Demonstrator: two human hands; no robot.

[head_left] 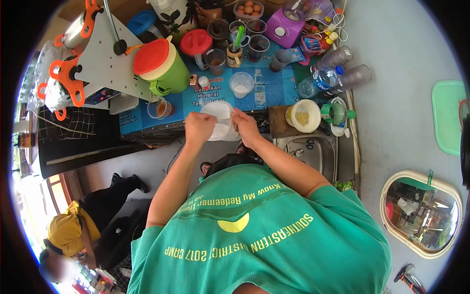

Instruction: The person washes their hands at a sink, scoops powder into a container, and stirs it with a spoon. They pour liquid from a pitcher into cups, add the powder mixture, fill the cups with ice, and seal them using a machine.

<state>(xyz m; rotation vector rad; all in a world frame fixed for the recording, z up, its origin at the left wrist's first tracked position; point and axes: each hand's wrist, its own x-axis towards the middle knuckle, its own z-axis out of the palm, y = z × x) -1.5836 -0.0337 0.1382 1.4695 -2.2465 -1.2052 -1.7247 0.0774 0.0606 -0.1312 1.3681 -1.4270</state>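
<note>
A whitish translucent plastic container (217,110) is held up at the table's front edge, between my two hands. My right hand (246,128) grips its right side, fingers wrapped round the rim. My left hand (199,128) is closed at the container's left side, its fingertips over the opening; whether they pinch something is too small to tell. Just beyond, on the blue table cover (191,105), stand a clear tub with white contents (241,85), a small bottle with a white cap (203,83) and a cup with reddish-brown contents (159,108).
A green pitcher (166,71), dark cups and a purple blender (285,27) stand at the back. On the right are a white bucket (303,116), bottles and a steel sink (311,152). Another person (73,228) in yellow sits at the lower left.
</note>
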